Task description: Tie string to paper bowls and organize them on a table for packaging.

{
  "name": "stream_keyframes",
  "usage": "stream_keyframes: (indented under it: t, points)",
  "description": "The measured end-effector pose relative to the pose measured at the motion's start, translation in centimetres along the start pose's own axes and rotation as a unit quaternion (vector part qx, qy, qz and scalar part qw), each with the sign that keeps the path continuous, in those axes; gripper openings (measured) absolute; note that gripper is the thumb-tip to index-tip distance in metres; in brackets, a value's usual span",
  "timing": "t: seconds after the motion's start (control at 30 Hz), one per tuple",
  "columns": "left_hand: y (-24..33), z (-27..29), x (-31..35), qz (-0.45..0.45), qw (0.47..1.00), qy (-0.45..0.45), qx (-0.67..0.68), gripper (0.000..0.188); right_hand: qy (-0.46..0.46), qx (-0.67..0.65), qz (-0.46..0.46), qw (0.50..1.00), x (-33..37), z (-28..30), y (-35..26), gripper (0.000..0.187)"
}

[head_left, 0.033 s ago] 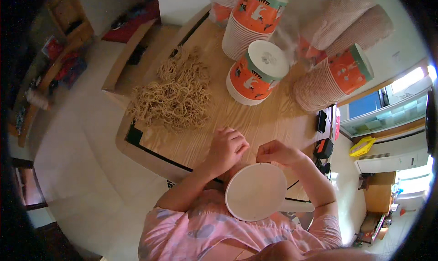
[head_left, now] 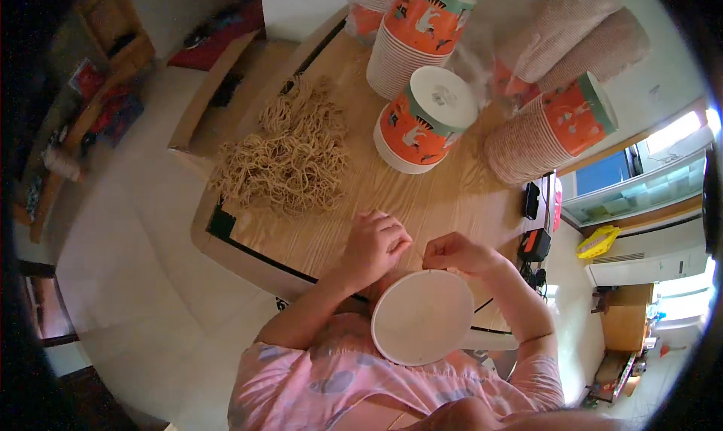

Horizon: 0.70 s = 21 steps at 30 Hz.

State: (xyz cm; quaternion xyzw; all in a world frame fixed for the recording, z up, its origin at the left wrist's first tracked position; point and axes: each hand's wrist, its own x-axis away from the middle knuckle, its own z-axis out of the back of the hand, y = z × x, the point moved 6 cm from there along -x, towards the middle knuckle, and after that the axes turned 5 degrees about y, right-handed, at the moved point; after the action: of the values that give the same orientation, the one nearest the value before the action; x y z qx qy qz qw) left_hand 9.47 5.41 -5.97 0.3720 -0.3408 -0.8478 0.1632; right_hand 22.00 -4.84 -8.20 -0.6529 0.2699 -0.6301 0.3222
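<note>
A white paper tub rests against my body, its wide mouth turned up so that the plain inside shows. Just beyond its far rim, my right hand is closed in a pinch, the fingertips right by the rim. Whatever lies between those fingers is too small to make out. My left hand is curled beside it, a little apart, with thumb and fingers together; what it holds, if anything, is hidden. Farther left on the table lies a loose heap of tan cord loops, touched by neither hand.
An upside-down orange and green paper tub stands beyond my hands, before a taller stack of tubs. Another stack leans at the right, near plastic-wrapped stacks. Small black devices sit along the wooden table's right edge.
</note>
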Motion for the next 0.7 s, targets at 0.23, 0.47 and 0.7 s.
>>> stream_keyframes:
  t: [0.23, 0.47, 0.7]
  points:
    - [0.5, -0.4, 0.3, 0.085, 0.973, -0.083, 0.197, 0.013, 0.049, -0.072, 0.001, 0.996, 0.3, -0.5, 0.4, 0.013]
    - [-0.5, -0.5, 1.4, 0.078, 0.975, -0.083, 0.191, 0.012, 0.118, -0.067, 0.026, 0.99, 1.4, -0.5, -0.6, 0.01]
    - [0.5, 0.8, 1.8, 0.026, 0.989, -0.074, 0.127, 0.009, 0.136, -0.092, 0.079, 0.983, 1.9, -0.3, 0.3, 0.009]
